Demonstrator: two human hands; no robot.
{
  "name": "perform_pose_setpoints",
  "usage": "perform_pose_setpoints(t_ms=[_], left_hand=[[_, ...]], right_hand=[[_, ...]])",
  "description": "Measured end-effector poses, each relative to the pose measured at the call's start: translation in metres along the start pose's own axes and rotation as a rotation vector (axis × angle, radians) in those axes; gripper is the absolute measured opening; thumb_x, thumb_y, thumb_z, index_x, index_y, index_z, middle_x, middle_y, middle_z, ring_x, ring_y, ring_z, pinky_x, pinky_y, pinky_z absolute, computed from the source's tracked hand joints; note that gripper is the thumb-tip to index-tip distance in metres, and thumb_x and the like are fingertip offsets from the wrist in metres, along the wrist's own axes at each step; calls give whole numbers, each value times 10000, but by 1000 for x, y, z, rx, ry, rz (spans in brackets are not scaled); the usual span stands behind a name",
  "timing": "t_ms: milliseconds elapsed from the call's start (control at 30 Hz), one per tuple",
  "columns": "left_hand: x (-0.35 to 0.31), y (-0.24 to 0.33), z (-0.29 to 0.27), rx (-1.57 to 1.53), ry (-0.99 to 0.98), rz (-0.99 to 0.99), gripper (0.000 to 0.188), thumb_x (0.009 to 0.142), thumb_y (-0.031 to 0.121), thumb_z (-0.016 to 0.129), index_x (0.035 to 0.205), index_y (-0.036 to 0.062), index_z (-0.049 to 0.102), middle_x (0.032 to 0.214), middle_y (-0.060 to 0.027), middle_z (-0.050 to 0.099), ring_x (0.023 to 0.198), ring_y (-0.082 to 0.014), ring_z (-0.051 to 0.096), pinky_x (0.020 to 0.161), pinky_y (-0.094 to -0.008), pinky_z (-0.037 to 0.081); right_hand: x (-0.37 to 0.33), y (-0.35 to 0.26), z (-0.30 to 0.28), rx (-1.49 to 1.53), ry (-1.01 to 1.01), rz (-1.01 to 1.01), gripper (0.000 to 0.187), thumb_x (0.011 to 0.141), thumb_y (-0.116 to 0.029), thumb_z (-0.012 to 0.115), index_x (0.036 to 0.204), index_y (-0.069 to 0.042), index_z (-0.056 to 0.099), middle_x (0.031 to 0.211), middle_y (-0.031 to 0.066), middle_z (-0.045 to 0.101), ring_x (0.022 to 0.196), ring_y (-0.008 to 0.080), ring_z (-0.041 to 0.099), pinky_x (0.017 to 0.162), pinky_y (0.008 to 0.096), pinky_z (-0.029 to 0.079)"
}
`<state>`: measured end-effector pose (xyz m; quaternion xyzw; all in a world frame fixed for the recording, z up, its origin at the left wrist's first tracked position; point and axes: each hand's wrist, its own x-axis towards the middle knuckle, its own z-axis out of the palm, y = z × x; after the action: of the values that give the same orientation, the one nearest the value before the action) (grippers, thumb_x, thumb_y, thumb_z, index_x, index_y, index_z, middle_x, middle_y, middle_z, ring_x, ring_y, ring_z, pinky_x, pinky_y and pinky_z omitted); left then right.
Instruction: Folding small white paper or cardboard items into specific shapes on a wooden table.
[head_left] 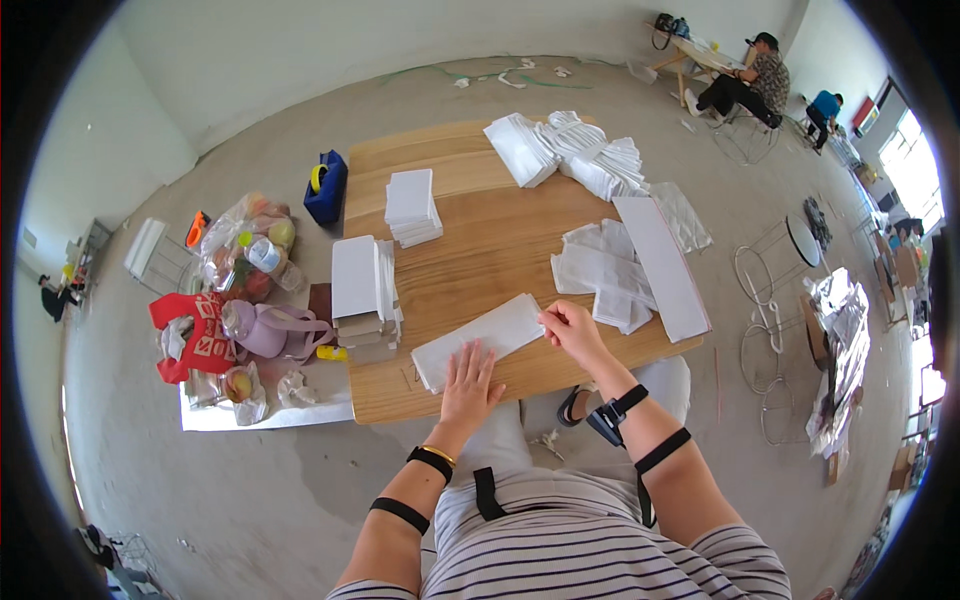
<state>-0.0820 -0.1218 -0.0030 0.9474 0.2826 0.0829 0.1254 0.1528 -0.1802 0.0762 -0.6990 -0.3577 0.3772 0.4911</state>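
Two hands: both on one white sheet at the near worktop edge.
floor clutter, far left: red bag, pale purple bottle, clear bags of fruit, blue tape dispenser; all off the worktop, so the work area is not crowded.
left stacks: tall pile of white folded pieces on the left worktop edge, smaller white stack behind it; squared up, look like sorted piles, within the left arm's reach.
left hand: flat, palm down, fingers spread wide on the near end of the white sheet; pins it so it does not slide.
white sheet: lies slantwise on the worktop, just in front of the person.
right hand: fingers pinched narrow on the sheet's far right corner, lifting or creasing that edge against the pinned end.
right side: loose white sheets and long white board, just beside the right hand, likely supply.
far worktop: bundled white bags, well apart from both hands.
background: seated person, upper right.
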Motion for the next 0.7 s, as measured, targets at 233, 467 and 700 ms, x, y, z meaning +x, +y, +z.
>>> perform_pose_setpoints(t_ms=[233, 467, 700], left_hand=[[1, 4, -9, -33, -31, 7, 699, 942, 422, 511, 1507, 94, 262, 1572, -192, 188, 1459, -367, 161, 1182, -519, 120], [0, 3, -9, 48, -2, 26, 680, 950, 430, 498, 1496, 83, 286, 1566, -176, 220, 1453, -349, 191, 1182, -507, 135], [-1, 6, -12, 22, 14, -9, 679, 944, 437, 495, 1497, 99, 292, 1569, -162, 227, 1456, -326, 193, 1185, -498, 129]], right_hand=[[-26, -113, -7, 361, -322, -224, 123, 963, -108, 579, 981, -36, 676, 787, 2, 638, 694, 48, 557, 623, 214, 473], [-119, -265, -13, 415, -1021, -871, 148, 897, -90, 633, 895, 48, 687, 880, 185, 687, 751, 264, 653, 602, 341, 526], [-152, -270, 5, 723, -1066, -934, 178, 896, -61, 667, 1002, 80, 691, 851, 120, 654, 673, 221, 651, 528, 288, 495]])
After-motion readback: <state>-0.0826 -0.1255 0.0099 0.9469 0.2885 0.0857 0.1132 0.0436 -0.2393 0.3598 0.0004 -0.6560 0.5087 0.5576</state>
